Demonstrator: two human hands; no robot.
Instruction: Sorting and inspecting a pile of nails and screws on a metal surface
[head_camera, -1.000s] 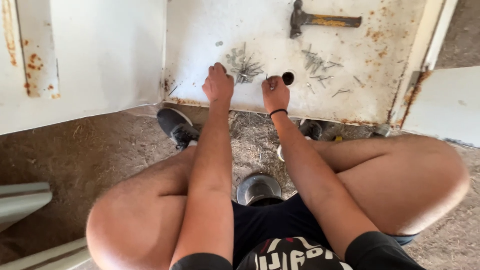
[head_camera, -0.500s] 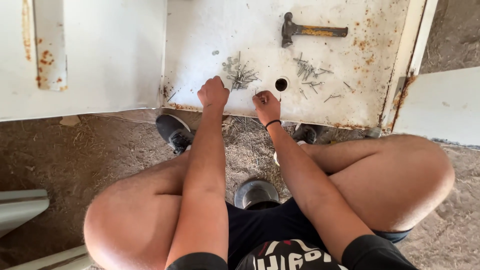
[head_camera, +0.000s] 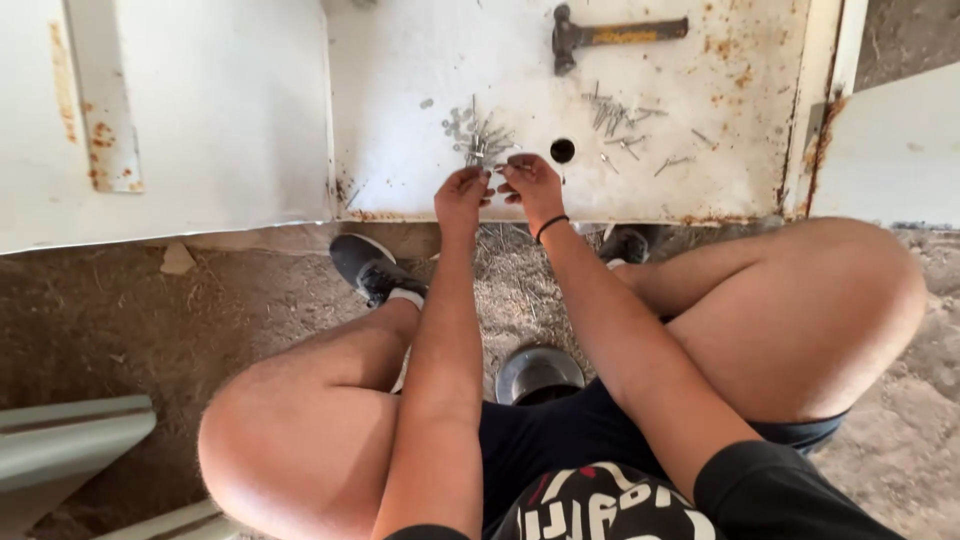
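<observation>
White rusted metal panel (head_camera: 200, 110) fills upper left of frame, lying on dirt floor (head_camera: 120, 310). Left hand (head_camera: 461, 195) at centre, fingers pinched on small nail. Nail pile (head_camera: 480, 140) just above. Right hand (head_camera: 530, 182) beside, fingers together on nail. Hammer (head_camera: 612, 35) upper right.

Hands (head_camera: 495, 185) beside nail pile (head_camera: 478, 140)

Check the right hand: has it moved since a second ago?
Yes. The right hand has shifted left of the round hole, meeting the left hand beside the nail pile.
</observation>
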